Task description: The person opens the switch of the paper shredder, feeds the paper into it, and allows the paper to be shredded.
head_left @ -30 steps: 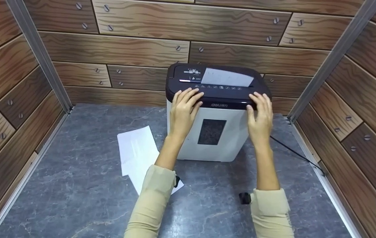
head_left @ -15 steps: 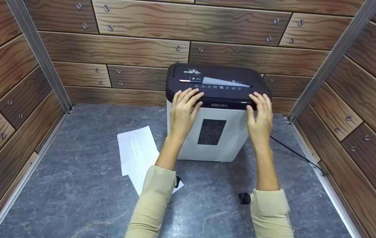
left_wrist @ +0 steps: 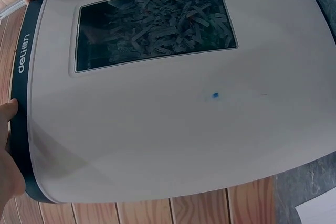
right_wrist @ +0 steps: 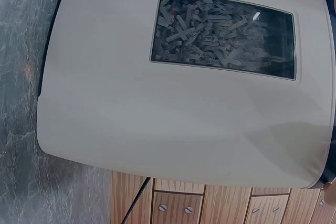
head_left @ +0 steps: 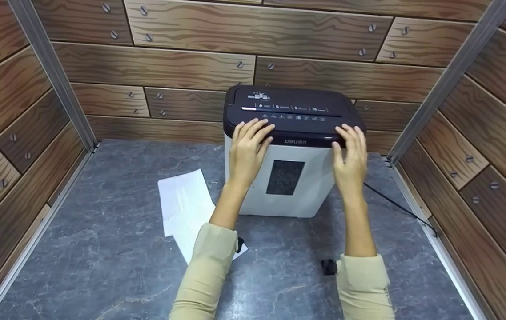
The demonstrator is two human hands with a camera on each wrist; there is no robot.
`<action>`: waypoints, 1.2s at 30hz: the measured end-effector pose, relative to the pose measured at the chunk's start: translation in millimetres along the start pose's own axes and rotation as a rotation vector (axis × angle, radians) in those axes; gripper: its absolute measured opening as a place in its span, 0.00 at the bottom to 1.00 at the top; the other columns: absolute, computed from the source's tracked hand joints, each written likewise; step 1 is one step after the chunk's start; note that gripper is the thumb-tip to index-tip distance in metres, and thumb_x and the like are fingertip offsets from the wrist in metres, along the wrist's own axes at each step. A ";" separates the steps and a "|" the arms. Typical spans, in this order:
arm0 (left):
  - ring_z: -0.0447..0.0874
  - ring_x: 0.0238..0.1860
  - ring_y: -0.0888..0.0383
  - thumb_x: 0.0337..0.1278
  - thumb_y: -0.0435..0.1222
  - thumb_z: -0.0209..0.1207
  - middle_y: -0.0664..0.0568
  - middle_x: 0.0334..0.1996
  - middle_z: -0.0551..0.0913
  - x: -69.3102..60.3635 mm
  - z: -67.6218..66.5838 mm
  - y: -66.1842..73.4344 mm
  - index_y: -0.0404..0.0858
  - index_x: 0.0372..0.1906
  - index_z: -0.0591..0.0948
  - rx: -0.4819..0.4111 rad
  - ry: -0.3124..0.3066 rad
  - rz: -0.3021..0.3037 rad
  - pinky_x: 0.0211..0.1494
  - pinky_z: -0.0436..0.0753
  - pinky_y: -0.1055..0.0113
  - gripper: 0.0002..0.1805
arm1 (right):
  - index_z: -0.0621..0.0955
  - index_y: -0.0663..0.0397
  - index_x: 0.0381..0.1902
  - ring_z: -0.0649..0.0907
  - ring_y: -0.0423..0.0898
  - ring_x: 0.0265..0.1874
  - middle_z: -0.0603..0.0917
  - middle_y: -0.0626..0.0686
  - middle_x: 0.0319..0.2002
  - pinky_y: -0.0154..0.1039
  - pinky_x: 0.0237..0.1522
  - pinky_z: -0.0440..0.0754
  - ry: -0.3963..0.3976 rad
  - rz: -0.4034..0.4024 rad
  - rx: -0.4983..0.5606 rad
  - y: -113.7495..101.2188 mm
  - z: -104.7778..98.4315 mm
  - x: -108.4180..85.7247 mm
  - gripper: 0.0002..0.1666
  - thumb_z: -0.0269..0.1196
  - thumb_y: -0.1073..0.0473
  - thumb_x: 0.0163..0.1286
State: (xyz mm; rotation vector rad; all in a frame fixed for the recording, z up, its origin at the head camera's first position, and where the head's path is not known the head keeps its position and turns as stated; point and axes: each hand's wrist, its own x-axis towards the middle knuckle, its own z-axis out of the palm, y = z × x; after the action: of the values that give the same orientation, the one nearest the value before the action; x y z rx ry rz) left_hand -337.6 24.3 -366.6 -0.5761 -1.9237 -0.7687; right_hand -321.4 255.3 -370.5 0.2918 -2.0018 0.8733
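A paper shredder [head_left: 293, 178] with a white body and a dark lid [head_left: 297, 126] stands upright on the grey surface. No paper shows above its slot. My left hand [head_left: 246, 153] rests on the lid's front left edge, fingers spread and slightly bent. At the front right corner, my right hand [head_left: 351, 162] touches the lid with its fingers on top and thumb on the front. Paper strips [right_wrist: 210, 35] show through the window in the right wrist view, and also behind the window [left_wrist: 157, 30] in the left wrist view.
White sheets of paper [head_left: 186, 204] lie overlapping left of the shredder, partly under my left forearm. A black cord [head_left: 397, 205] runs from the shredder to the right wall. Wood-patterned walls [head_left: 190, 26] enclose the back and both sides.
The sheet that stuck out of the shredder's slot has sunk down and is out of sight, and the printing on the lid behind it now shows. Both hands have stayed in place.
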 end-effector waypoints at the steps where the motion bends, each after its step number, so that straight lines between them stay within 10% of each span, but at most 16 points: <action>1: 0.70 0.57 0.56 0.57 0.37 0.59 0.52 0.50 0.80 -0.2 -0.2 0.0 0.41 0.47 0.83 0.000 -0.001 0.001 0.67 0.54 0.64 0.13 | 0.77 0.58 0.53 0.60 0.49 0.64 0.74 0.53 0.57 0.43 0.65 0.52 -0.001 0.005 0.005 0.1 0.1 -0.2 0.17 0.57 0.64 0.66; 36: 0.64 0.61 0.55 0.52 0.36 0.63 0.52 0.55 0.75 -4.7 -2.1 0.2 0.43 0.53 0.78 0.096 -0.090 0.055 0.69 0.48 0.62 0.20 | 0.76 0.54 0.54 0.58 0.48 0.65 0.71 0.53 0.59 0.46 0.65 0.52 -0.044 -0.023 -0.065 -0.9 -2.7 -1.5 0.20 0.60 0.63 0.63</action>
State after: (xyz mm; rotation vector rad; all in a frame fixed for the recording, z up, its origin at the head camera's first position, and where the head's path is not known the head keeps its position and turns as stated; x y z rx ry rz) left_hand -334.1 22.7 -370.0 -0.6107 -2.0066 -0.6213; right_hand -318.4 256.3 -370.4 0.2987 -2.0593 0.7919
